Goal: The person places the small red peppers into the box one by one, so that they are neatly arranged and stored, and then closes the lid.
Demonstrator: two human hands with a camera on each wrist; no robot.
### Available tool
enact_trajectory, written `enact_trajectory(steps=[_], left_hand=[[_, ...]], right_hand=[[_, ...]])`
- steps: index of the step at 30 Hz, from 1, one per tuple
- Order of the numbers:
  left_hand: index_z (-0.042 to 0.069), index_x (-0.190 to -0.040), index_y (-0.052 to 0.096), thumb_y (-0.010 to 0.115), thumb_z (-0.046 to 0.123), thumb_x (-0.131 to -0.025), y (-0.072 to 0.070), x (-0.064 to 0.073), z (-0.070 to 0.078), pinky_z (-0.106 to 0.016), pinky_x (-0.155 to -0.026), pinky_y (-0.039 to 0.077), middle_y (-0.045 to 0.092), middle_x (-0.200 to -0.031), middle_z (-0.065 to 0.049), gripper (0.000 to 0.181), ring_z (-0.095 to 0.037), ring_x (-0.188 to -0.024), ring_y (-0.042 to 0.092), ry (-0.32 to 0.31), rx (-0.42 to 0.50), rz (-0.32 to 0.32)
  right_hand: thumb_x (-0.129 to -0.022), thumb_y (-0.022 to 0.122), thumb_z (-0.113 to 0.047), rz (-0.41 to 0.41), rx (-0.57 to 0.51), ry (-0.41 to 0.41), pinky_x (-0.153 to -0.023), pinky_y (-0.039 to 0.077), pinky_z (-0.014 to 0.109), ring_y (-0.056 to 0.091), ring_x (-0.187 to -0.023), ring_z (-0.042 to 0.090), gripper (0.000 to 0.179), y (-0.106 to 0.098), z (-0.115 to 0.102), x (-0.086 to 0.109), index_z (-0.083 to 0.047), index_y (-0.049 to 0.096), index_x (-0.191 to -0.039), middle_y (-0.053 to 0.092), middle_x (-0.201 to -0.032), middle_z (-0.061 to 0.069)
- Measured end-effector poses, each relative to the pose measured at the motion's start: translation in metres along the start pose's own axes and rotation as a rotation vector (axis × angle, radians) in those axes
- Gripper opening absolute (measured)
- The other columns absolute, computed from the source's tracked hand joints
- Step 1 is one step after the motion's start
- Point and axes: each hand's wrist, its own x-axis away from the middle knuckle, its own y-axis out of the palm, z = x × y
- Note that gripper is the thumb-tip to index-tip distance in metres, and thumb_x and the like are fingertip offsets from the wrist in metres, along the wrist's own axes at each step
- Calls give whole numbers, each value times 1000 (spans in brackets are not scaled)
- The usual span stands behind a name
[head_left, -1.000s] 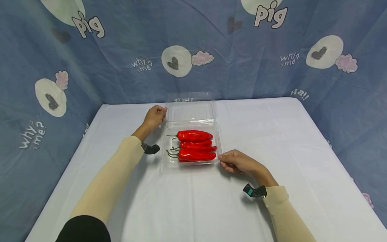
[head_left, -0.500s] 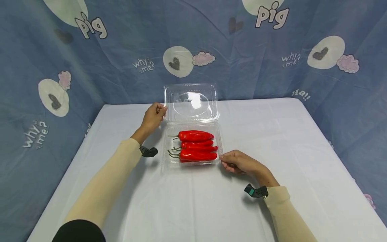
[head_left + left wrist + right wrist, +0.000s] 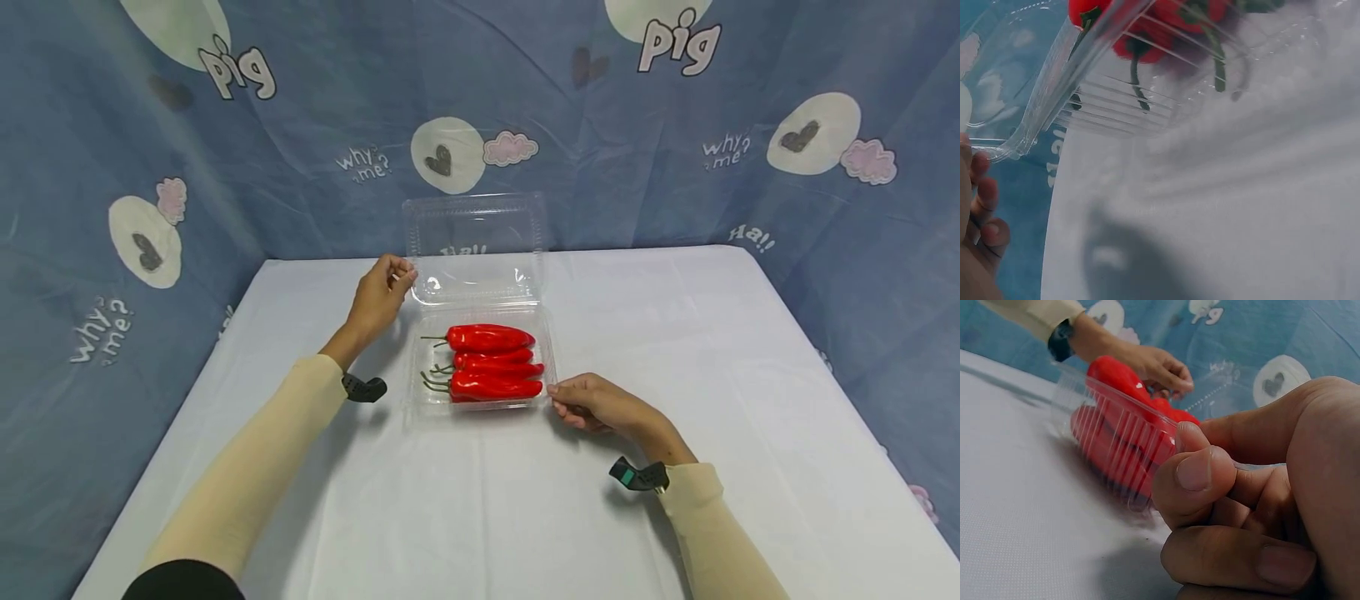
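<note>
The step in hand looks like closing a clear box (image 3: 480,367) of red peppers (image 3: 491,362): the lid (image 3: 472,246) stands about upright on its hinge at the far side of the box, and the peppers already lie inside, side by side with stems toward the left hand.

The left hand (image 3: 381,296) is at the lid's left edge. Its fingers (image 3: 401,271) are curled and pinch that edge near the corner; in the left wrist view the plastic rim runs down to the fingertips (image 3: 982,187), which are bent around it rather than spread. The box and peppers sit just to the right of these fingers and nearer the person.

The right hand (image 3: 596,402) rests on the counter (image 3: 675,333) at the box's near right corner. Its thumb and forefinger are pressed together on the corner flange, the other fingers (image 3: 1235,556) folded under, as the right wrist view shows up close. The peppers lie just left of this pinch.

By my judgement, the next move calls for the left fingers to swing the lid forward and down over the peppers while the right pinch keeps the base from sliding, then for pressing the rims together until they catch.
</note>
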Motion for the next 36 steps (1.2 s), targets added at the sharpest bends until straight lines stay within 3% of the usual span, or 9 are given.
enact_trajectory(steps=[20,36], left_hand=[[13,-117,58,60,33,-102,-12,19,7,-32,-58,43,66,-108,-4,25,-15,-75,57,175,-159,22],[14,-111,60,65,26,-100,-21,33,7,-34,-59,42,66,-107,-3,17,-16,-73,57,257,-230,17]], right_hand=[[-107,49,-28,-22,6,-22,-40,24,19,37,-48,6,35,-1,1,2,-7,58,-80,49,-60,-4],[-107,49,-28,-27,24,-30,-39,22,20,34,-47,6,35,0,1,1,-6,58,-80,49,-61,-4]])
